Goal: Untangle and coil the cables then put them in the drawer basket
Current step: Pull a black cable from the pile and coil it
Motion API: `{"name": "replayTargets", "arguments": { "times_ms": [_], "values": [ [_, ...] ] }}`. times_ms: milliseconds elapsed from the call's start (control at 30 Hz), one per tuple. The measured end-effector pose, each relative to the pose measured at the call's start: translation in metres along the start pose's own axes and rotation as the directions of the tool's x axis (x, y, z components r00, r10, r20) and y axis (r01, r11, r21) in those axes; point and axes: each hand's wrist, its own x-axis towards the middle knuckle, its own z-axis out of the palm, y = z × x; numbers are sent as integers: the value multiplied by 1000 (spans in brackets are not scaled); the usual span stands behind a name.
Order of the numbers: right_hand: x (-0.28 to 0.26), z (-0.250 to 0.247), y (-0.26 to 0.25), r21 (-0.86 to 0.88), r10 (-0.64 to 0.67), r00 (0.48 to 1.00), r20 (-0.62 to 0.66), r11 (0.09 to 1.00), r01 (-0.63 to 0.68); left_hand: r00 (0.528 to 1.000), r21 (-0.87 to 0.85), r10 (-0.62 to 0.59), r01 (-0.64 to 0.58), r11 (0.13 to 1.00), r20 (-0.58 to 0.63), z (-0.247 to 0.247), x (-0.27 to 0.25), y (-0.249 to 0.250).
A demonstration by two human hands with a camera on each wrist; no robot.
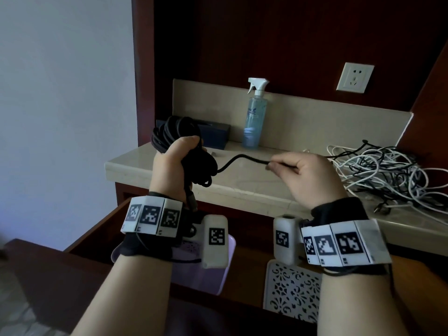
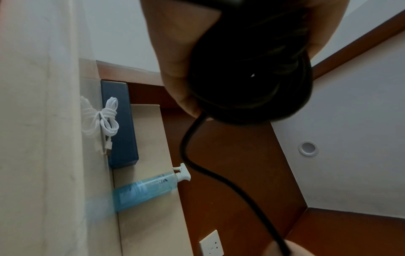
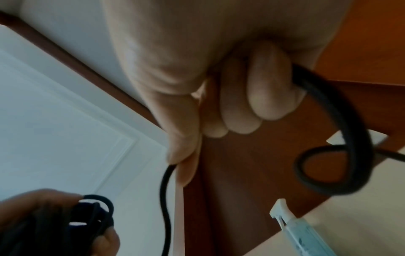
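My left hand (image 1: 177,154) grips a bundle of coiled black cable (image 1: 179,132) above the left end of the counter; the same coil (image 2: 252,78) fills the top of the left wrist view. A free length of that black cable (image 1: 242,158) runs right to my right hand (image 1: 300,170), which pinches it between thumb and fingers. In the right wrist view the cable (image 3: 342,121) passes through the curled fingers (image 3: 269,90) and loops beyond them. A tangled heap of black and white cables (image 1: 383,175) lies on the counter at the right. A coiled white cable (image 2: 105,119) rests by the dark blue box.
A blue spray bottle (image 1: 254,117) and a dark blue box (image 1: 213,134) stand at the back of the beige counter (image 1: 242,185). Below it an open drawer holds a lilac basket (image 1: 206,277) and a white patterned basket (image 1: 291,292). A wall socket (image 1: 355,77) is above right.
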Motion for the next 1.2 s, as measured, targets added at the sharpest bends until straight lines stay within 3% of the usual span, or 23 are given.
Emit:
{"name": "replayTargets", "arguments": {
  "times_ms": [133,267,333,433,500,567,667,800,900,1133,1200],
  "values": [
    [2,-17,-13,-19,-119,963,244,992,127,1000,104,16,-13,995,-24,-4,10,6],
    [16,-30,-33,113,-275,868,414,961,251,999,251,-7,-5,968,46,3,18,14],
    [27,-37,-43,166,-336,842,422,942,292,993,294,-64,32,955,100,8,20,17],
    [50,-45,-46,160,-434,852,294,901,404,962,378,-166,73,923,218,19,19,20],
    [66,-43,-42,100,-508,836,206,861,499,930,369,-242,130,920,275,27,18,19],
    [78,-40,-35,75,-519,844,137,855,514,896,338,-290,173,925,335,34,16,19],
    [89,-38,-23,89,-527,849,36,848,522,808,305,-369,247,920,459,40,18,18],
    [96,-34,-24,211,-578,814,50,803,557,673,354,-450,287,890,586,53,20,15],
    [103,-37,-27,230,-611,788,73,780,583,610,324,-436,292,900,662,64,20,11],
    [127,-56,-4,186,-529,778,338,848,496,660,265,-306,165,950,687,91,14,-5],
    [131,-58,11,208,-475,830,293,879,429,710,184,-222,131,974,668,96,13,-9]
  ]
}}
